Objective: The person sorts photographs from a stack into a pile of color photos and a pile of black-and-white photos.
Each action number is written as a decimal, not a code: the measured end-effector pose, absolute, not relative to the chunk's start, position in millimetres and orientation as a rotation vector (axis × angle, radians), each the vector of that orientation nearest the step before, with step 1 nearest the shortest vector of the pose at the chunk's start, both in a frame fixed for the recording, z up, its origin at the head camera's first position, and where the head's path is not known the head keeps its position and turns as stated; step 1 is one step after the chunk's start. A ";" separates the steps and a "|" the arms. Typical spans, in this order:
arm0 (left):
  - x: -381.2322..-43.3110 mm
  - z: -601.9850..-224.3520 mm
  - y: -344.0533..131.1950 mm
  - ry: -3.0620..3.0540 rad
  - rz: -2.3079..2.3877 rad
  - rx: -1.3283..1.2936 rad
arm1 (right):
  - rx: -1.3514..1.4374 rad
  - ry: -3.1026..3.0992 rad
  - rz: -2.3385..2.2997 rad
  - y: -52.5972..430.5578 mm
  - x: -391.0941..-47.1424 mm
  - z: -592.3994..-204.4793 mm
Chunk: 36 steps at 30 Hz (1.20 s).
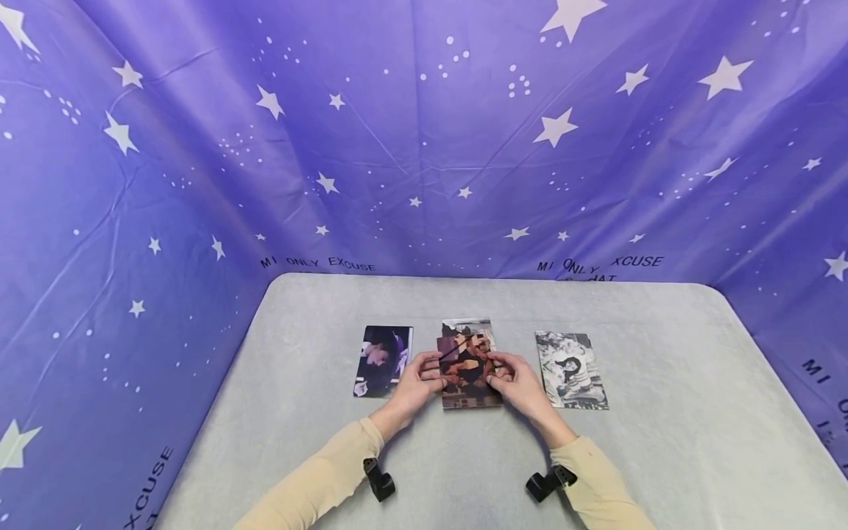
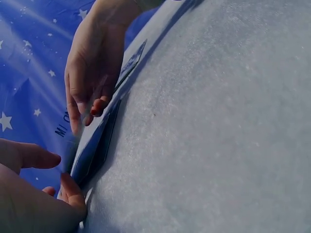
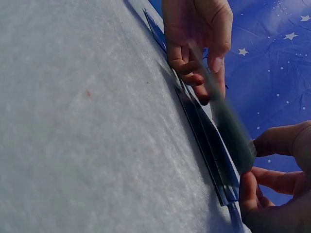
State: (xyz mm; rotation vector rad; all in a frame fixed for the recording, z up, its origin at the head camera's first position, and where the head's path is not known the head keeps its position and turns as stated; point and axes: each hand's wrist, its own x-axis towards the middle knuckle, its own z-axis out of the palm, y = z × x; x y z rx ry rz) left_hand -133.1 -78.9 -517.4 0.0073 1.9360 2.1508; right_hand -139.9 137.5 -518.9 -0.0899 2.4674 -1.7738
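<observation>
A photo card (image 1: 464, 372) with dark reddish-brown tones is held up by its two sides in front of me. My left hand (image 1: 419, 384) pinches its left edge with thumb and fingers; my right hand (image 1: 520, 383) pinches the right edge. Below and behind it lie other photo cards (image 1: 467, 324), mostly covered, with a grey top strip showing. In the right wrist view, the held card (image 3: 233, 133) stands tilted over the flat cards (image 3: 206, 141), blurred. The left wrist view shows the cards on the table (image 2: 95, 145) edge-on between both hands.
A dark purple photo card (image 1: 383, 361) lies left of my left hand, and a black-and-white photo card (image 1: 572, 370) lies to the right of my right hand. The table (image 1: 424, 471) has a grey cover. A purple star-printed curtain (image 1: 424, 147) surrounds its back and sides.
</observation>
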 end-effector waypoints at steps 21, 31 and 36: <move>-135.6 -502.0 -113.2 1.916 2.197 0.016 | -0.092 2.102 -2.043 115.5 -153.8 -525.0; -148.5 -526.9 -131.3 1.970 2.221 0.043 | -0.179 2.069 -2.101 100.4 -162.7 -525.4; -150.6 -531.4 -138.9 1.997 2.210 0.021 | -0.276 2.061 -2.105 94.9 -164.0 -527.8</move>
